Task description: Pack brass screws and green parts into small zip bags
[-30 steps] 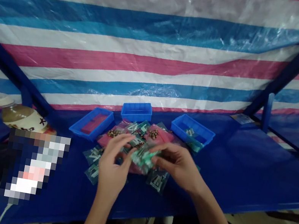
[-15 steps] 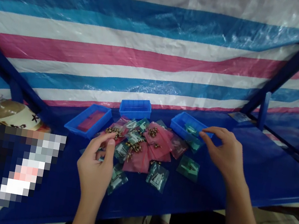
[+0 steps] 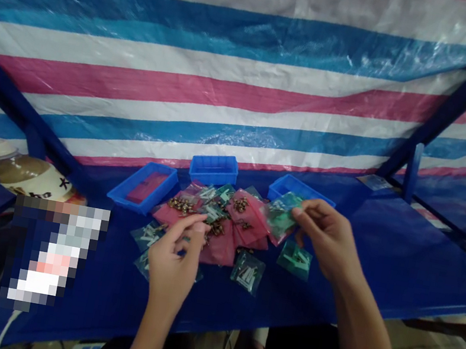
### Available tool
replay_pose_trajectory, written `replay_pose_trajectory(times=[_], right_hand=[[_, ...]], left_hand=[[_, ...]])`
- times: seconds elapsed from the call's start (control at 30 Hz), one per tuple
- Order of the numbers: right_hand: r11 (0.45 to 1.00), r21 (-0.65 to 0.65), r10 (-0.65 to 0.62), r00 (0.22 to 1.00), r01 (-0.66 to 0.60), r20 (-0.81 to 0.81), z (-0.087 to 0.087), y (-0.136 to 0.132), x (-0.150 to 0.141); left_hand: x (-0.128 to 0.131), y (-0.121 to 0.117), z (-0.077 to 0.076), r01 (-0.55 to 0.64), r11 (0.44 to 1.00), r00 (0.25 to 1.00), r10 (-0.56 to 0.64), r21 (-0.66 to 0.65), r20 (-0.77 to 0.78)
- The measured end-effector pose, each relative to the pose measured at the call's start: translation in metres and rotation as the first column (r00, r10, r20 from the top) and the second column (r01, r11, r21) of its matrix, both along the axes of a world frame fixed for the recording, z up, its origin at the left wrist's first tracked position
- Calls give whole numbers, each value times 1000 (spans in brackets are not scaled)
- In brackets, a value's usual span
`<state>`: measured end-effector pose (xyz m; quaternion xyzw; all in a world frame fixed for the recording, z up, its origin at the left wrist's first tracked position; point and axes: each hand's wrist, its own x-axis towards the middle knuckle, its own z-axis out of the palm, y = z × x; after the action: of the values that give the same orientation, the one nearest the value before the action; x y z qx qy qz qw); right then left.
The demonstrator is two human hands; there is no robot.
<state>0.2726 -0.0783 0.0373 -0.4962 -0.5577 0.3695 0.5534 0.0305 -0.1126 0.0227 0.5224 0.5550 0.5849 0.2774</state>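
At far left, a capped bottle of yellowish liquid (image 3: 34, 178) is sitting on the blue tabletop (image 3: 381, 255), near a pixelated object (image 3: 55, 260) from which a white cable (image 3: 5, 328) is trailing. Farther right, the left blue bin (image 3: 117, 201) is holding a pink bag (image 3: 148, 186).

The left hand (image 3: 175, 257) is hovering at the near edge of a heap of small zip bags, its thumb and forefinger curling close to each other (whether they are touching or pinching anything, one cannot tell). Around it, clear green-tinted bags with pale slender pieces are lying, among them one just left of the hand (image 3: 145, 235). Behind the heap, the middle blue bin (image 3: 214, 170) is standing against the striped tarp (image 3: 228, 98). In the heap's middle, pink zip bags (image 3: 222, 248) are overlapping, with brass-coloured hardware (image 3: 240, 205) showing on or in them.

Just right of these, the right hand (image 3: 328, 236) is pinching a green-tinted bag (image 3: 282, 214) between thumb and fingers, in front of the right blue bin (image 3: 321, 198). Below that hand, another green bag (image 3: 295, 259) is lying flat on the tabletop.
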Motion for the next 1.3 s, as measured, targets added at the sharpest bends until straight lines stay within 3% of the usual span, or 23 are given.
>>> replay_pose_trajectory(times=[0.13, 0.23, 0.37, 0.53, 0.7, 0.87, 0.93, 1.03, 1.13, 1.3], right_hand=[[912, -90, 376, 902, -401, -210, -3, -9, -46], [840, -14, 531, 826, -543, -189, -8, -11, -61], [811, 66, 583, 813, -581, -3, -11, -9, -61], [873, 99, 470, 878, -478, 90, -7, -12, -61], [825, 32, 553, 818, -564, 160, -4, -14, -59], [855, -31, 512, 835, -517, 200, -4, -13, -51], [901, -36, 432, 882, -433, 189, -4, -11, -45], [994, 35, 98, 992, -101, 81, -7, -6, -32], [983, 72, -162, 981, 170, -108, -11, 1, -23], [992, 26, -112, 961, 122, -253, -14, 6, -26]], left_hand=[[16, -8, 6, 277, 954, 935, -241, -112, 260], [15, -6, 1, 327, 935, 890, -255, -139, 379], [3, 0, -4, 239, 953, 941, -178, -189, 288], [2, 1, 0, 268, 954, 900, -198, -136, 388], [4, -2, 1, 305, 934, 891, -211, -185, 403], [5, -1, -2, 364, 911, 865, -253, -195, 433], [6, -1, 0, 355, 918, 852, -239, -178, 466], [1, 0, 2, 320, 934, 850, -208, -160, 483], [-7, 2, 1, 261, 955, 857, -162, -141, 489], [-14, 4, -1, 210, 968, 865, -117, -140, 489]])
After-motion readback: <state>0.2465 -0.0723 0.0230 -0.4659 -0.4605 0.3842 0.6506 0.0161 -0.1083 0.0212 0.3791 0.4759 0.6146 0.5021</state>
